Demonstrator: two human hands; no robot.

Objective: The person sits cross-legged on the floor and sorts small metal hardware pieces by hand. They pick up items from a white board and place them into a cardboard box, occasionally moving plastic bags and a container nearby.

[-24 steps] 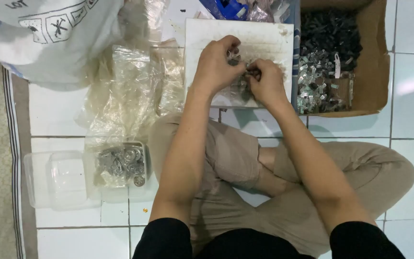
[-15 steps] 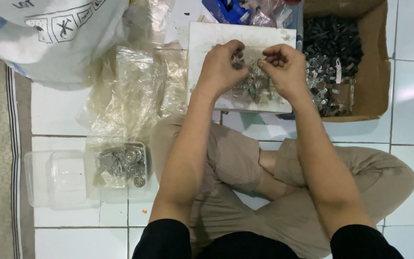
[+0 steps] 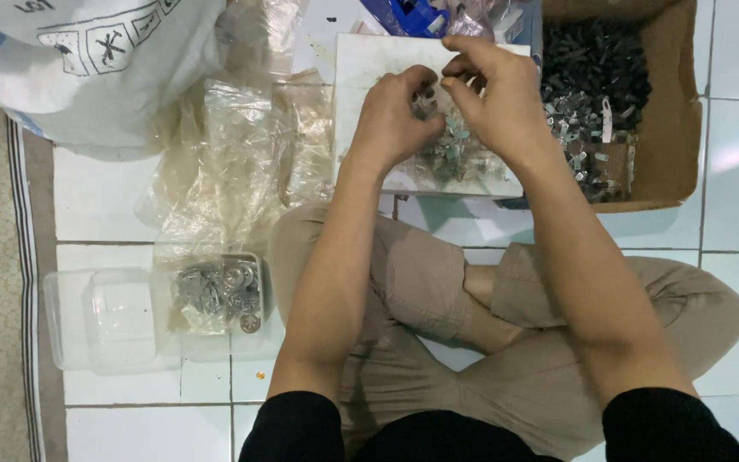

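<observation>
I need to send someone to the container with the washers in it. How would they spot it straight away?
Start at the big white sack at the upper left, then go down past the crumpled clear plastic bags to the tiled floor beside the person's left knee. There a small clear plastic tub holds round silvery metal washers, unlike the clear empty-looking container touching its left side.

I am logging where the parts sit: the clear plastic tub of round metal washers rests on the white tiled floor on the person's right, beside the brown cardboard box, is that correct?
Not quite. The clear plastic tub with the round metal washers rests on the white tiled floor on the person's left, far from the brown cardboard box, which sits on their right, as the head view shows.
</observation>
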